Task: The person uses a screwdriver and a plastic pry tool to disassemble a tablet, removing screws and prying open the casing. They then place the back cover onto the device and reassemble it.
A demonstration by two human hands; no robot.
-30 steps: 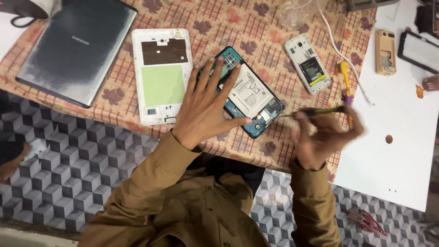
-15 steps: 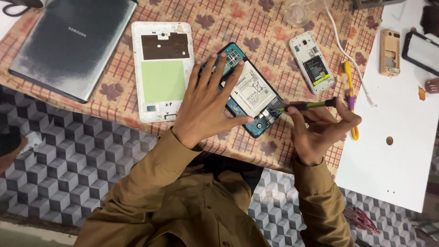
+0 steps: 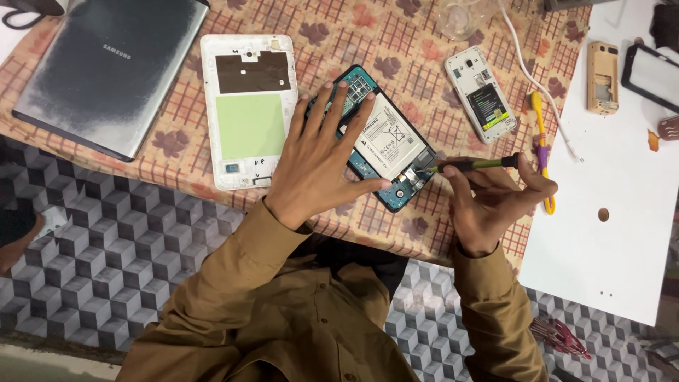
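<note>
From the head view, your left hand [image 3: 315, 166] lies flat with fingers spread, pressing down on the opened tablet [image 3: 378, 145] in the middle of the surface [image 3: 424, 42]; it grips nothing. The tablet lies tilted, back off, its white battery [image 3: 387, 138] and circuit board exposed inside the teal frame. Your right hand [image 3: 495, 201] is closed around a screwdriver [image 3: 470, 165], which lies nearly level with its tip touching the tablet's lower right corner. Just left of the tablet lies its white back cover [image 3: 247, 106], inner side up, with a green pad and a dark patch in it. A grey laptop [image 3: 106, 71] sits well apart at far left. A small phone [image 3: 484, 92], back removed, lies to the right, near a yellow tool [image 3: 541, 134] and a white board [image 3: 622, 212].
</note>
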